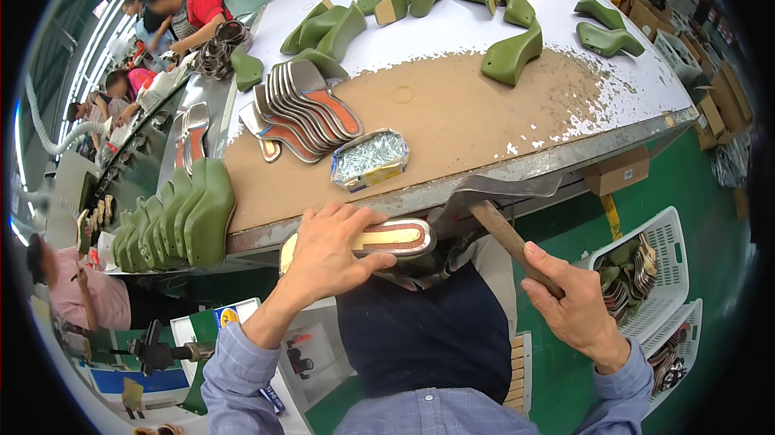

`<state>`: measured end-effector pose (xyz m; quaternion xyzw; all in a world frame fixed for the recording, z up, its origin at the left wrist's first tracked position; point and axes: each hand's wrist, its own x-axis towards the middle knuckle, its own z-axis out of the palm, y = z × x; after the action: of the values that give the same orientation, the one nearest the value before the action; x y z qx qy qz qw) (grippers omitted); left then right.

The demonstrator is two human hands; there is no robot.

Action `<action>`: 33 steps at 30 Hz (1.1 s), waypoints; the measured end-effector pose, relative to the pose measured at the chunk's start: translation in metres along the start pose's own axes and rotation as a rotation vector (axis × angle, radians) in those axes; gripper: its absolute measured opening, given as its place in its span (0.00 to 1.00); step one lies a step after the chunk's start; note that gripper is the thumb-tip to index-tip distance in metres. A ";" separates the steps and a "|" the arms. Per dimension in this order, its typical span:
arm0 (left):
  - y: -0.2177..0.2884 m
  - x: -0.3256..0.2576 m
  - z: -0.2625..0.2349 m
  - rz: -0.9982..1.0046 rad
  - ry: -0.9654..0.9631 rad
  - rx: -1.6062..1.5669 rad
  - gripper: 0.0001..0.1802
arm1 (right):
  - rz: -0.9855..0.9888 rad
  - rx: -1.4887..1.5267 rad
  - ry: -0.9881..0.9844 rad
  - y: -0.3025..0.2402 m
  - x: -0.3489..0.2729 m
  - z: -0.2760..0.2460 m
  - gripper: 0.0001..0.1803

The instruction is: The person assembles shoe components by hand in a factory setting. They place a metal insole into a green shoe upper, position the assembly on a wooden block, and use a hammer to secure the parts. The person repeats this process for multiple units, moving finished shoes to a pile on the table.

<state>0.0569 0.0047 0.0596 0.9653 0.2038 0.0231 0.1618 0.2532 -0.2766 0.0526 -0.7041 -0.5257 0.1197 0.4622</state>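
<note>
My right hand [575, 299] is closed around the wooden handle of a hammer [517, 240]. Its wide dark metal head is level with the table's front edge, to the right of a shoe last [404, 239] with an insole on its upturned bottom. My left hand [333, 253] grips that last from above, fingers over its far side and thumb along the near side. The insole is pale yellow with a reddish-brown border. Hammer head and last are apart. Just beyond my left hand, a small open box of nails [371, 159] stands on the worktable [452, 124].
Metal-edged insoles [303, 112] are stacked behind the nail box. Green shoe lasts [208, 217] stand in a row at the table's left corner; more lie farther back [514, 56]. White plastic baskets [674, 261] are on the floor at right. Other people [194, 11] work along a line at left.
</note>
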 end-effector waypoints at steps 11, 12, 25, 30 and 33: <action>0.006 -0.003 0.003 -0.020 0.047 0.039 0.28 | -0.084 -0.004 -0.056 -0.011 0.017 -0.007 0.29; 0.006 -0.005 0.005 -0.015 0.047 0.055 0.28 | -0.105 -0.044 -0.059 -0.013 0.019 -0.010 0.29; 0.003 -0.010 0.010 -0.032 0.042 0.105 0.28 | -0.252 -0.241 -0.052 -0.015 0.044 0.000 0.33; 0.002 -0.009 0.010 -0.031 0.071 0.087 0.28 | -0.381 0.080 0.337 -0.033 0.041 -0.016 0.23; 0.001 -0.008 0.013 -0.019 0.080 0.072 0.28 | -0.296 0.006 0.119 -0.014 0.027 0.011 0.23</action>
<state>0.0511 -0.0037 0.0479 0.9668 0.2199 0.0527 0.1189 0.2481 -0.2479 0.0662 -0.6233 -0.5952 0.0100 0.5071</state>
